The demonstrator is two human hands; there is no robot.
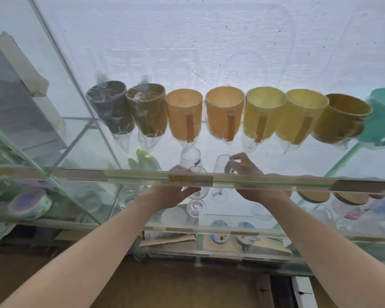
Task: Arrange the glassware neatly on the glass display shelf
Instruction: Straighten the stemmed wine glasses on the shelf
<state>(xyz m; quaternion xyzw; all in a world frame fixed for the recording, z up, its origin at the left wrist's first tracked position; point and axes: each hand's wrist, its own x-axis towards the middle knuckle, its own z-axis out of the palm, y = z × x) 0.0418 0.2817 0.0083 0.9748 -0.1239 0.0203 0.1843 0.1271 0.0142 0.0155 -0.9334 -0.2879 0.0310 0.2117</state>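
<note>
We look down over a glass shelf [142, 175], its front edge crossing the view with a yellow price label [180, 179] at the middle. Both of our bare arms reach under that edge. Our left hand [172, 190] is wrapped around a clear wine glass [196, 192], fingers curled on the bowl, with its stem and foot hanging below the hand. Just behind it stands a second glass [189, 157] with a small dark sticker. Our right hand [246, 174] pinches the rim of a third glass [221, 172] between thumb and fingertips — its stem and round foot show below the shelf edge. The three glasses sit close together, near the middle of the shelf. Beyond them runs a row of plastic-wrapped mugs [183, 115] — dark grey, olive, two orange, two yellow, one mustard, one teal at far right. Lower shelves hold plates [29, 202] and wooden lids [313, 196], blurred through the glass.
</note>
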